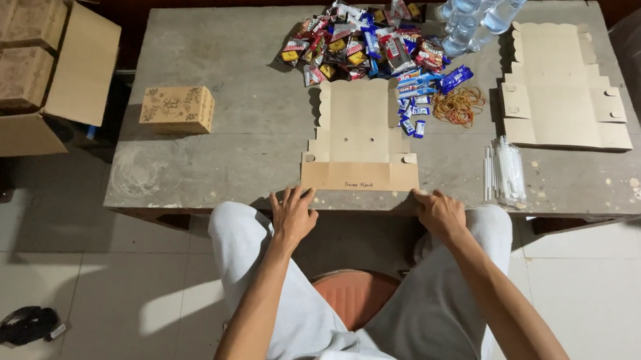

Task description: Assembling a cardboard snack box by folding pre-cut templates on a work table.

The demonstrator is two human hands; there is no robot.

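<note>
At the table's near edge: a flat brown cardboard box blank [362, 141] is laid out.
Left hand [292, 213]: fingers spread, tips placed at the blank's front flap; nothing is gripped.
Right hand [438, 212]: fingers curled loosely at the flap's right corner.
Open room: bare grey table [245, 69] is seen left of the blank.
Far side: shiny snack packets [366, 46] are piled.

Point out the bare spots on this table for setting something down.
Bare table lies behind and beside the small closed box, left of the flat box both hands touch. Another patch: the front right corner beside the straws. Crowded: snack pile, bottles, rubber bands, flat stack.
</note>
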